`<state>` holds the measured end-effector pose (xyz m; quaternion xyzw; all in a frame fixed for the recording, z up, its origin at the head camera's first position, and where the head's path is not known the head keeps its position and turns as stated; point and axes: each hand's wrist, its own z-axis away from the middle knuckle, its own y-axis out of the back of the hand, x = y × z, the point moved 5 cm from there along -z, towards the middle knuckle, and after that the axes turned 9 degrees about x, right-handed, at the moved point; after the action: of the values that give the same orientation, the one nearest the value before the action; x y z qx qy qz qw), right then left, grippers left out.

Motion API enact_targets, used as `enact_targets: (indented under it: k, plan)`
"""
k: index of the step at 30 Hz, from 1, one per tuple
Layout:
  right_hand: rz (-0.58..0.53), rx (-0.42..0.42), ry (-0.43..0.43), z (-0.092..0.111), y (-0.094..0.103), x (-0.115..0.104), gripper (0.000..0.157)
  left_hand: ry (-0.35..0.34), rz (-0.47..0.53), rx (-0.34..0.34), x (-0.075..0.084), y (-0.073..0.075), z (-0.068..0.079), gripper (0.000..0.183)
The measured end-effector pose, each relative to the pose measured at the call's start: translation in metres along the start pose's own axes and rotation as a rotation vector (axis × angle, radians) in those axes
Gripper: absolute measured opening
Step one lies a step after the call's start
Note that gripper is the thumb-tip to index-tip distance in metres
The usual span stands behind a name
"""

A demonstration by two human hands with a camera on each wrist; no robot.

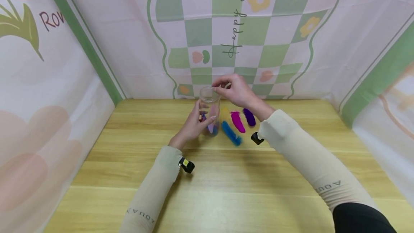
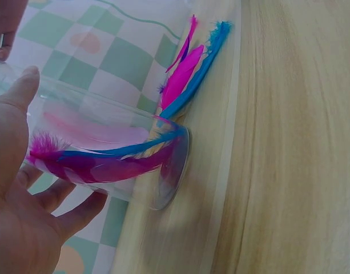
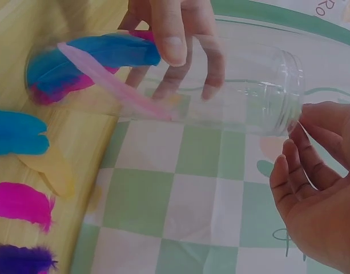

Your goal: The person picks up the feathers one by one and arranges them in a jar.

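The jar stands upright at the frame's centre, your left grip curled round its side, your right grip, whether pinching you cannot tell, at its top, with loose feathers lower right.

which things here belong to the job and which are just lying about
Seem to belong:
clear jar, in the left hand's grip, right hand at its rim
feathers inside it
loose blue feather, yellow feather, magenta feather, purple feather

Just around:
wooden table
printed backdrop
black wrist cameras
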<state>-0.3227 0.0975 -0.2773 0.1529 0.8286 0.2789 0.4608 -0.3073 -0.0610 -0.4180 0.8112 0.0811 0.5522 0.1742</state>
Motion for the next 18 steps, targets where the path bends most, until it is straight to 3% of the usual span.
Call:
enact_targets:
  k: [18]
  plan:
    - [0.033, -0.038, -0.008, 0.012, 0.023, 0.003, 0.018, 0.018, 0.002, -0.006, 0.001, -0.001, 0.000, 0.062]
